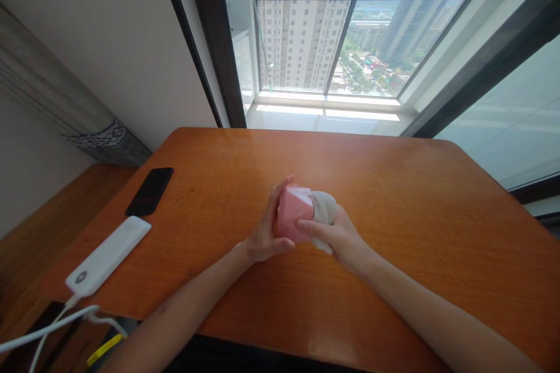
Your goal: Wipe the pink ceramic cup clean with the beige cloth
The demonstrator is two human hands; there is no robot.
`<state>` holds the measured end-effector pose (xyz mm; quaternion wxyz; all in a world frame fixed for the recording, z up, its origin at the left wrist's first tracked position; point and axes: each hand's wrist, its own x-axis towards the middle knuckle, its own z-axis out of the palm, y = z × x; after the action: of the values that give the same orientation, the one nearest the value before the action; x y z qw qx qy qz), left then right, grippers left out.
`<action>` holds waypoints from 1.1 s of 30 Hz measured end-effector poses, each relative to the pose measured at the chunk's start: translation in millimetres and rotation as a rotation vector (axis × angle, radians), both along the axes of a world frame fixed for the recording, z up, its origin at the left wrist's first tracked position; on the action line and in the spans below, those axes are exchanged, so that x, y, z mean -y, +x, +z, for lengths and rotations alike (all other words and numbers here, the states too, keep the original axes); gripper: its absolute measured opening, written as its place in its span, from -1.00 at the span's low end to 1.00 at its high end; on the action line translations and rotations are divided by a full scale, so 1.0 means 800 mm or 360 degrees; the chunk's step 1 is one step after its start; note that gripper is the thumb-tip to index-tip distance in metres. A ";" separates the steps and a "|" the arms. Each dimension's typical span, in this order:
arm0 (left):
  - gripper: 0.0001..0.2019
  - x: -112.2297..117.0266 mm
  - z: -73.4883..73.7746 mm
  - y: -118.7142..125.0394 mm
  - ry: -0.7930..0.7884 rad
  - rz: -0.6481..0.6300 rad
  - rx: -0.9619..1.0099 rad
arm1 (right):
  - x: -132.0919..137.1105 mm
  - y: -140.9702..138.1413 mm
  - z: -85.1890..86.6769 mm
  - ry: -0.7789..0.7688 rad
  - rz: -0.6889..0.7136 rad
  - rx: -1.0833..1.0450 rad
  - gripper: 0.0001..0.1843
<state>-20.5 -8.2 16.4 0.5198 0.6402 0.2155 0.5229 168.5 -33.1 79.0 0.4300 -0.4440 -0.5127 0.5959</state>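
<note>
Between my hands, over the middle of the table, is a pink faceted object with a glossy surface, about palm-sized; its exact kind does not show. My left hand curves round its left side, fingers behind and thumb along the bottom edge. An off-white, bunched cloth presses against the right side of the pink object. My right hand grips this cloth, and its thumb reaches over onto the pink surface. Most of the right fingers are hidden behind the cloth.
The brown wooden table has rounded corners. On its left lie a black phone and a white power bank with a white cable running off the near edge. A window stands beyond the far edge, a curtain at left.
</note>
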 end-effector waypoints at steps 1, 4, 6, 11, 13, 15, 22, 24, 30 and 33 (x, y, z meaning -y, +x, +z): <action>0.08 0.000 0.001 0.000 0.0051 0.0037 -0.0019 | 0.000 -0.001 0.003 -0.0125 0.0000 -0.0135 -0.47; -0.04 0.000 0.003 0.003 0.0098 0.0116 0.0013 | 0.002 -0.003 0.003 -0.0146 0.0034 -0.0179 -0.47; -0.07 0.000 0.004 0.005 0.0009 0.0081 0.0118 | 0.003 0.000 -0.005 0.0151 0.0109 0.0101 -0.54; -0.16 0.000 -0.004 0.006 -0.0348 -0.0140 0.0331 | -0.003 0.009 -0.032 0.1604 0.0337 0.0878 -0.67; -0.14 0.001 -0.009 0.005 -0.0388 -0.0165 0.0330 | -0.007 0.012 -0.038 0.1922 0.0368 0.0992 -0.67; -0.13 0.001 -0.011 0.003 -0.0398 -0.0173 0.0314 | -0.009 0.013 -0.038 0.1996 0.0343 0.0970 -0.68; 0.11 -0.004 -0.013 -0.001 0.0058 -0.0060 0.0084 | 0.002 0.003 -0.003 0.0321 -0.0028 0.0265 -0.63; 0.21 -0.007 -0.015 0.000 0.0211 0.0005 -0.0028 | 0.003 -0.002 0.007 -0.0088 -0.0085 -0.0080 -0.50; 0.01 -0.007 -0.011 0.005 0.0294 0.0166 -0.0050 | 0.005 -0.008 0.003 -0.0193 -0.0071 -0.0270 -0.46; -0.05 -0.004 -0.004 0.006 0.0035 0.0036 0.0150 | 0.006 -0.004 -0.009 0.0384 0.0092 0.0162 -0.47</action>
<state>-16.0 -5.2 12.9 0.5163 0.6181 0.1922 0.5608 165.2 -38.0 71.4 0.4363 -0.4038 -0.6143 0.5188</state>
